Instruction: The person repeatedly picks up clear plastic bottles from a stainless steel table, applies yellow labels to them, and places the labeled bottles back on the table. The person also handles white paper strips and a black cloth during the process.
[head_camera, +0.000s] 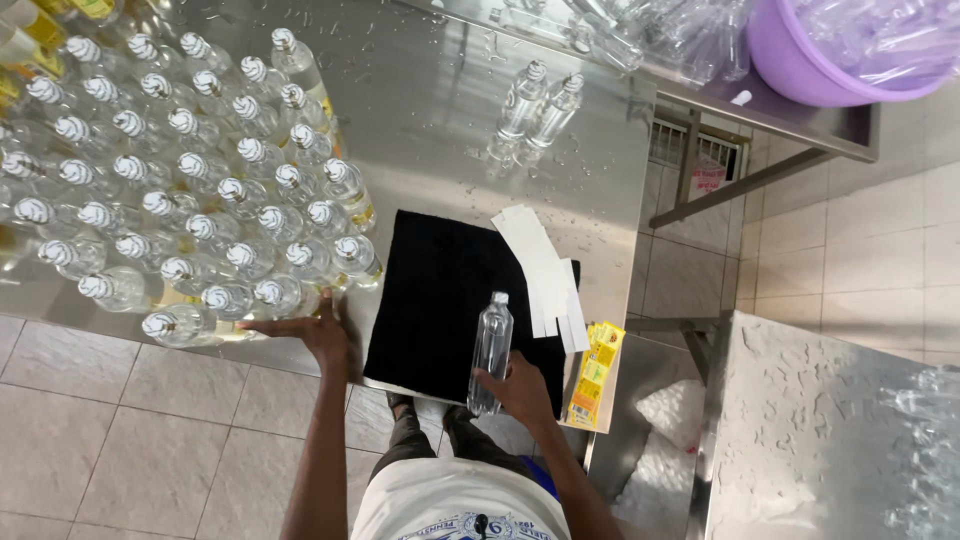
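Observation:
My right hand (520, 385) grips the base of a clear plastic bottle (491, 345) that lies on a black mat (440, 300) on the steel table (450, 120). My left hand (318, 332) rests flat at the table's front edge, fingers spread, touching the nearest capped bottles (230, 300) of a large group. That group (190, 170) of several clear bottles with white striped caps fills the table's left side. White paper strips (545, 270) lie on the mat's right edge.
A stack of yellow labels (592, 372) lies at the table's right front corner. Two clear bottles (540, 105) stand at the table's back. A purple tub (850, 50) of empty bottles sits on a second table. Another steel surface (830, 430) stands at the right.

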